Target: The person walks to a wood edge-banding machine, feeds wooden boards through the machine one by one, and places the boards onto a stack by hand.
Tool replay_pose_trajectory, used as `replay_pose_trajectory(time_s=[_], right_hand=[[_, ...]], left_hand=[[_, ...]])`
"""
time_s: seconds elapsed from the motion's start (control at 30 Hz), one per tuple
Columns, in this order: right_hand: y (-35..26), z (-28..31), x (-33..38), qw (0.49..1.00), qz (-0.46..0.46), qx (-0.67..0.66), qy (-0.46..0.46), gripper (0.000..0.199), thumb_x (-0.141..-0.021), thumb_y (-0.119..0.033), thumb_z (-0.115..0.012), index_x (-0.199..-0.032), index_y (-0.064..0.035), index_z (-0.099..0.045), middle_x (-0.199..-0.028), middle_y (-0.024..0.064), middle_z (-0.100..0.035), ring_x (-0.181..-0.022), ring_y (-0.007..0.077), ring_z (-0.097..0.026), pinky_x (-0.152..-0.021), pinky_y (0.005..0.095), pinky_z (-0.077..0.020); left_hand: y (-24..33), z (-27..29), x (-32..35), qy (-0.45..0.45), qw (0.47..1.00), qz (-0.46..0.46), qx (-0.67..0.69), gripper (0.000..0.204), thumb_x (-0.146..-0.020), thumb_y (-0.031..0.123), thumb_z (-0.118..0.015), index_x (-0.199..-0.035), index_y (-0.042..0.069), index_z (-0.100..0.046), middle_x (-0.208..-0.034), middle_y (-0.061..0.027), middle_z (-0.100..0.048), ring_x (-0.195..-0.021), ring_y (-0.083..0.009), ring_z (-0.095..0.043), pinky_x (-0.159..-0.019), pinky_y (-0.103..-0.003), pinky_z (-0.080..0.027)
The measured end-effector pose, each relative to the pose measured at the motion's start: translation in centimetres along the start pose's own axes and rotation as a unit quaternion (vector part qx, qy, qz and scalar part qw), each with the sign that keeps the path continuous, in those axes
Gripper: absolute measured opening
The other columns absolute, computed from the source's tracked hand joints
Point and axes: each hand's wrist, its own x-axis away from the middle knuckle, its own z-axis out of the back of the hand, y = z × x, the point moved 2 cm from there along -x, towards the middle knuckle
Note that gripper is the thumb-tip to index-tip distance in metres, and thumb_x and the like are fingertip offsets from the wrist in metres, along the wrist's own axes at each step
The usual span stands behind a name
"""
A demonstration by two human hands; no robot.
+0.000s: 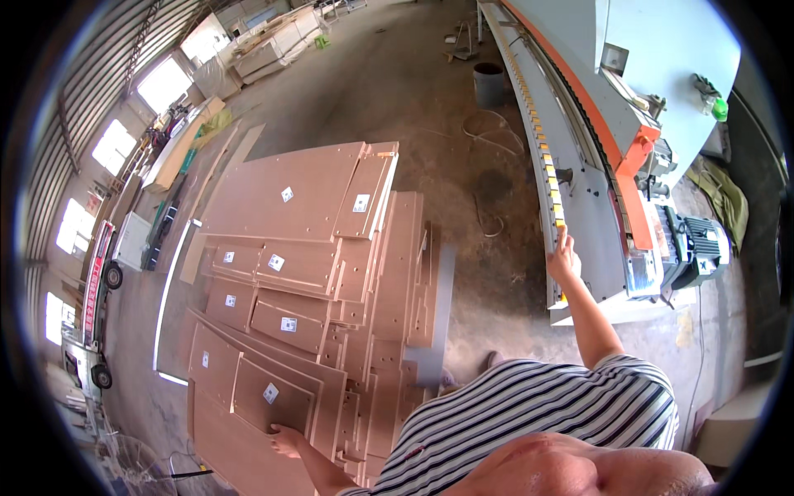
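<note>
My left hand (286, 441) is at the near edge of a small brown panel (273, 395), fingers stretched out and resting on the board. This panel bears a white label and lies on a larger brown panel (213, 430) at the near end of the pile. My right arm reaches forward to the long machine (571, 178). There my right hand (564, 260) touches the near end of a row of yellow blocks (549, 169) along the machine's side, one finger extended and the others partly hidden. Neither hand visibly lifts anything.
Several stacks of drilled brown panels (285, 194) fill the floor to my left. An orange beam (608, 136) and a dark motor (699, 248) belong to the machine. Beyond stand a grey bucket (488, 85) and a loose hose (494, 140). A truck (95, 302) is parked far left.
</note>
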Motion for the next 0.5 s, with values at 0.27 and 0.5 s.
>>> replay_pose_trajectory(time_s=[0.27,0.5], right_hand=[[0.7,-1.0,0.5,0.997,0.03,-0.044,0.05,0.09,-0.076,-0.015,-0.061,-0.146,-0.0034,-0.005,-0.132,0.0231,-0.037,-0.107,0.0414,-0.053,-0.083,0.0439,-0.0499],[1.9,-2.1,0.0,0.999,-0.018,0.04,0.019,0.087,-0.082,-0.029,-0.061,-0.146,-0.0048,-0.007,-0.117,0.0257,-0.049,-0.098,0.0449,-0.057,-0.084,0.0481,-0.0474]], left_hand=[[-2.4,-2.3,-1.7,-0.035,0.999,0.041,0.003,0.061,-0.09,0.059,-0.038,-0.113,0.007,-0.059,-0.114,-0.0175,-0.057,-0.103,-0.034,-0.059,-0.079,-0.049,-0.053],[0.2,-2.0,-1.0,-0.001,0.999,0.006,-0.033,0.059,-0.092,0.054,-0.039,-0.112,0.001,-0.057,-0.111,-0.0179,-0.058,-0.105,-0.0333,-0.057,-0.087,-0.047,-0.048]])
